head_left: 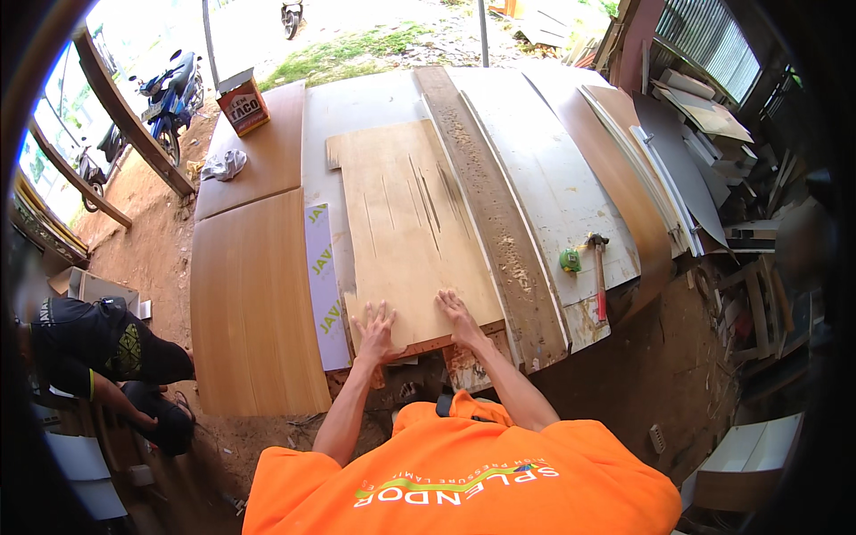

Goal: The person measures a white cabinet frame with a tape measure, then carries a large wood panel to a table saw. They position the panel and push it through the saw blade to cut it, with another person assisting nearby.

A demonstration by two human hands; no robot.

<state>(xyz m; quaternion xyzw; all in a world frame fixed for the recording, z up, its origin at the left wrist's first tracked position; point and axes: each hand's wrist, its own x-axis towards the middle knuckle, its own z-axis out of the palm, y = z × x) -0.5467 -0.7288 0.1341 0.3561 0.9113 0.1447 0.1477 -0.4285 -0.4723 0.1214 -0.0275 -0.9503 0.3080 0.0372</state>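
Note:
A pale plywood board [412, 232] with several long dark slits and a notched far-left corner lies on the work surface in front of me. My left hand [374, 330] rests on its near left part, fingers spread. My right hand [456, 314] lies on the near right part, fingers apart. Left of the board is a lavender printed strip [323, 285]; to its right runs a long brown plank [522, 303] with pale shavings or marks. A green tape measure [570, 259] and a red-handled hammer [600, 294] lie on a white panel farther right.
Wood-grain panels [254, 312] cover the left, with a carton [241, 102] and crumpled cloth [223, 165]. A co-worker [98, 352] bends at lower left. Motorbikes [169, 107] stand outside beyond posts [152, 152]. Sheet stacks and offcuts [704, 125] crowd the right.

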